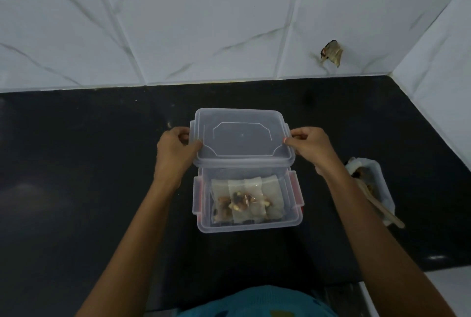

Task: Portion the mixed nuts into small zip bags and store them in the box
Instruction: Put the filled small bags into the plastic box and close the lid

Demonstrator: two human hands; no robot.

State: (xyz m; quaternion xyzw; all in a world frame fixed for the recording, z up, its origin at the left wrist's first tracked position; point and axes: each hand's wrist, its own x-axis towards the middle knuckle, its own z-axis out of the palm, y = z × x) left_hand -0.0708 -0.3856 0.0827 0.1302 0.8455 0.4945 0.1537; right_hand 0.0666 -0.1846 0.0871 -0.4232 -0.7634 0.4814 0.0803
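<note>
While filled bags (239,202) are lying in the box (248,226), the lid (242,138) is being held over its far edge, gripped by left hand (175,153) and right hand (312,148); only closing seemingly remaining.

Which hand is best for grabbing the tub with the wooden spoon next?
Right. The small tub with the wooden spoon sits right of the box, on the right hand side. The left hand would have to cross the box. Both hold the lid now.

home kitchen | black stone countertop (102,163) | white marble-look wall tiles (204,23)
</note>
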